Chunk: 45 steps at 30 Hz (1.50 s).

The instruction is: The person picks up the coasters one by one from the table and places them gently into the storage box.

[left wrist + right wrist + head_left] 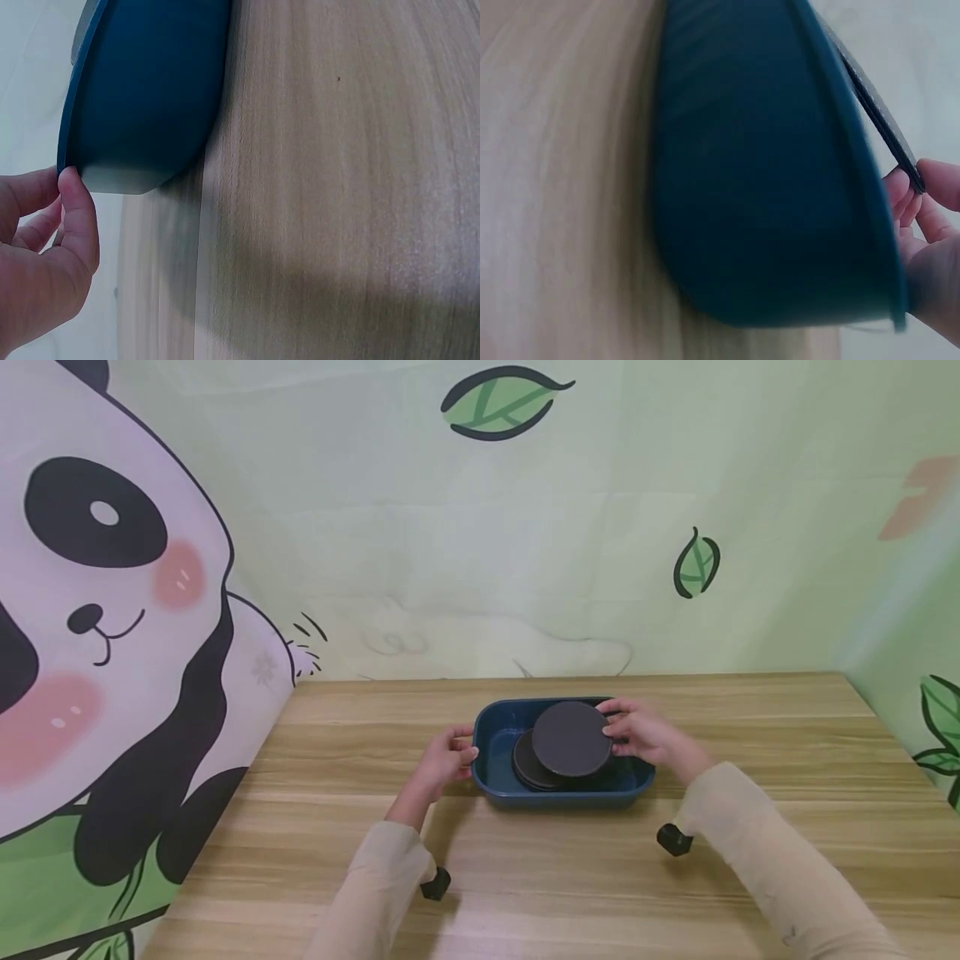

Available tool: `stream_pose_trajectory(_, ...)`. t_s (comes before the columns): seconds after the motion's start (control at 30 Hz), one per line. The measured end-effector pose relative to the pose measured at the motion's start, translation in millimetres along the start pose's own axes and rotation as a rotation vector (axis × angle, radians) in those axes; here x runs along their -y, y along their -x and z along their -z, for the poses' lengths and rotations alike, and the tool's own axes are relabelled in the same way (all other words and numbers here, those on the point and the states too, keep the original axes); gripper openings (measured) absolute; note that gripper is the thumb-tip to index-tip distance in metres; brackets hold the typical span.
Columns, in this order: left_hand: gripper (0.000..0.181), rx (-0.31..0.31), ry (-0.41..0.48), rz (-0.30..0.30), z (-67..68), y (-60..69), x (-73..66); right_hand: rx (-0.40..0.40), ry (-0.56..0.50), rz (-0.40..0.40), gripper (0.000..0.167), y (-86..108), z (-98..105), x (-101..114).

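A dark blue rectangular basin [495,797] with rounded corners stands on the wooden table. At its left end my left hand [444,760] pinches the rim between thumb and fingers, as the left wrist view [52,247] also shows. My right hand [641,733] pinches the right edge of a thin round dark disc [572,739], like a coaster, tilted above the basin. In the right wrist view the disc [881,112] appears edge-on between thumb and fingers. Another round dark disc [528,764], perhaps with more beneath it, lies inside the basin, partly covered by the held one.
The wood-grain table [555,877] extends around the basin. Behind it hangs a pale green cloth [375,527] printed with leaves and a panda. A small black device [435,883] sits under the left wrist, and another black device [675,839] under the right.
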<state>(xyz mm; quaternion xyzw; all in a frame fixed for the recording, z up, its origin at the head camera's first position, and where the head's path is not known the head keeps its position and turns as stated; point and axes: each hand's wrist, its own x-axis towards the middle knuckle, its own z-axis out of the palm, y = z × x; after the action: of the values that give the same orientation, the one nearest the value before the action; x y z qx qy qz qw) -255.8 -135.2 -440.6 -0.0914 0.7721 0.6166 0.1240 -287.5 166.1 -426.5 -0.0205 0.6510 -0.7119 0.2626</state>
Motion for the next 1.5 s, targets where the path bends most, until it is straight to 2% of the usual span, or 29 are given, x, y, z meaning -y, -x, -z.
stream_pose_trajectory(0.47, 0.034, -0.011, -0.004, -0.003, 0.8, -5.0, 3.9, -0.086, -0.05, -0.044, 0.026, -15.7, -17, -15)
stream_pose_trajectory(0.77, 0.035, -0.018, 0.006, 0.0, 0.2, -6.7, 6.9, -0.124, 0.01, -0.058, 0.039, -24.6, -25, -23)
stream_pose_trajectory(0.97, 0.035, -0.016, 0.013, 0.001, -0.1, -6.5, 6.0, -0.2, 0.132, -0.081, 0.043, -28.7, -31, -27)
stream_pose_trajectory(1.3, 0.034, -0.013, 0.006, 0.007, 0.4, -4.6, 3.7, -0.305, 0.373, -0.067, 0.038, -31.9, -37, -29)
stream_pose_trajectory(1.5, 0.034, -0.016, 0.01, 0.003, -0.2, -4.2, 3.9, -0.336, 0.427, -0.054, 0.036, -32.1, -38, -30)
